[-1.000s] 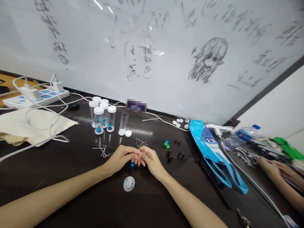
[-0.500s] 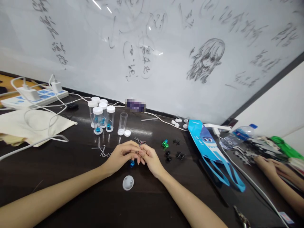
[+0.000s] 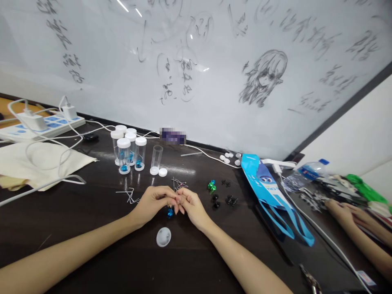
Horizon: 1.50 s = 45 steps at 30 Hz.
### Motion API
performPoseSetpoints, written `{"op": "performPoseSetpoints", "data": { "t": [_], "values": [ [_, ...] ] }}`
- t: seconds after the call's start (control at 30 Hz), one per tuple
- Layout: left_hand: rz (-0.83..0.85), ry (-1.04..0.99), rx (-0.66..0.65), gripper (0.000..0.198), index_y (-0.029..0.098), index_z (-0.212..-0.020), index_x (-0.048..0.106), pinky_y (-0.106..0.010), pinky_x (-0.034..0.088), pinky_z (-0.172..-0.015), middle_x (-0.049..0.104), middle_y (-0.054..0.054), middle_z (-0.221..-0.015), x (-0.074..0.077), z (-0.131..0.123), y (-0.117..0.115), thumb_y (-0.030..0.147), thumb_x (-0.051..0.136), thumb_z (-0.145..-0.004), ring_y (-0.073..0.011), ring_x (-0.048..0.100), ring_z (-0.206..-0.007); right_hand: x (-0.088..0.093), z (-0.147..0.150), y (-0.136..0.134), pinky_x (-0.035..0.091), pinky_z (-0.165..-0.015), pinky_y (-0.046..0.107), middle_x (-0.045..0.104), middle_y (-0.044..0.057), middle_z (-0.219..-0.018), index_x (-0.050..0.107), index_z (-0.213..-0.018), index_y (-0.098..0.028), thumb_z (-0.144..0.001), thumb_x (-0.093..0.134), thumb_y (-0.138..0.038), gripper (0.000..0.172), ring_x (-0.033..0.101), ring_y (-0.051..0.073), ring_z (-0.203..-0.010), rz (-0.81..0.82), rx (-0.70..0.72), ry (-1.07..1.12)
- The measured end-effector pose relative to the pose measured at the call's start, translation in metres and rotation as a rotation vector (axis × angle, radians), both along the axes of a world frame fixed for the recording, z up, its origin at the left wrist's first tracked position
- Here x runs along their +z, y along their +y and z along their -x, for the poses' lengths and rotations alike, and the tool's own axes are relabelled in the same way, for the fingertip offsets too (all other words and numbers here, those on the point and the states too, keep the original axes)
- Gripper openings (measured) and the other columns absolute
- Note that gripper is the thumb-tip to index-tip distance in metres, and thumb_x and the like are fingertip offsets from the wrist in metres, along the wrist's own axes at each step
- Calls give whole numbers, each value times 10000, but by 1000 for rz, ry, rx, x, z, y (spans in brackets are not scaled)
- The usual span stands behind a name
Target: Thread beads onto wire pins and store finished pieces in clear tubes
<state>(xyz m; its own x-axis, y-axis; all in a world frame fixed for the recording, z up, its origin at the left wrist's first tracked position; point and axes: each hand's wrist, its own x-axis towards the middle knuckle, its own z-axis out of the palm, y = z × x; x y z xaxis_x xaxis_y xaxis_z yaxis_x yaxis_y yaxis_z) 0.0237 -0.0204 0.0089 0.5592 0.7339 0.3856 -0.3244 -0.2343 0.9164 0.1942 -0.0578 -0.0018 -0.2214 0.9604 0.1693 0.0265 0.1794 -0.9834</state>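
Observation:
My left hand (image 3: 154, 204) and my right hand (image 3: 193, 208) meet over the middle of the dark table, thumbs and fingertips pinched together. What they pinch is too small and covered to make out. Just under the fingers shows a small shiny blue piece (image 3: 170, 212); whether it is held or lies on the table I cannot tell. Nearer to me is a round translucent dish (image 3: 163, 237). Behind the fingertips lie several thin metal pins (image 3: 180, 183). L-shaped hex keys (image 3: 131, 197) rest left of my left hand.
Several white-capped clear tubes (image 3: 124, 157) with blue pieces stand at back left, beside an uncapped tube (image 3: 157, 156) and a white cap (image 3: 163, 172). Green pieces (image 3: 211, 187) and black pieces (image 3: 216, 201) lie right, near a blue lanyard (image 3: 284, 222). Another person's hands (image 3: 343, 212) are far right.
The whole view has shifted slightly. My hands stay pinched together in nearly the same place, with only small finger movement.

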Motion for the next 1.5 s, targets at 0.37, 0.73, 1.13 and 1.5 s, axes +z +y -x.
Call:
{"op": "performPoseSetpoints", "data": {
  "t": [0.37, 0.73, 1.13, 1.5],
  "values": [
    [-7, 19, -8, 185, 146, -691, 754, -229, 476, -625, 722, -15, -645, 3, -1, -1, 24, 648, -781, -135, 626, -624, -3, -1, 1, 272, -471, 213, 583, -29, -568, 583, -774, -158, -907, 582, -450, 321, 358, 73, -438, -14, 11, -12],
    [0, 23, -34, 187, 134, -690, 733, -245, 475, -626, 729, -31, -621, 6, -2, -1, 46, 624, -814, -151, 646, -622, -2, -1, 1, 259, -463, 219, 586, -23, -566, 586, -776, -158, -896, 585, -468, 332, 355, 78, -431, -4, 18, -4],
    [7, -62, -124, 115, 173, -899, 779, -321, 551, -695, 677, -37, -800, 4, -6, -2, 179, 692, -823, -190, 700, -687, -3, -2, 2, 268, -472, 210, 571, -35, -546, 534, -738, -173, -907, 574, -458, 334, 349, 75, -434, -3, -16, 8],
    [-92, 61, -66, 215, 134, -729, 771, -250, 466, -628, 722, -52, -660, 7, -3, -2, 207, 628, -873, -149, 600, -610, -2, -2, 1, 296, -494, 221, 566, -31, -557, 569, -763, -166, -923, 542, -409, 293, 366, 82, -441, -6, -20, -32]
  ]
}}
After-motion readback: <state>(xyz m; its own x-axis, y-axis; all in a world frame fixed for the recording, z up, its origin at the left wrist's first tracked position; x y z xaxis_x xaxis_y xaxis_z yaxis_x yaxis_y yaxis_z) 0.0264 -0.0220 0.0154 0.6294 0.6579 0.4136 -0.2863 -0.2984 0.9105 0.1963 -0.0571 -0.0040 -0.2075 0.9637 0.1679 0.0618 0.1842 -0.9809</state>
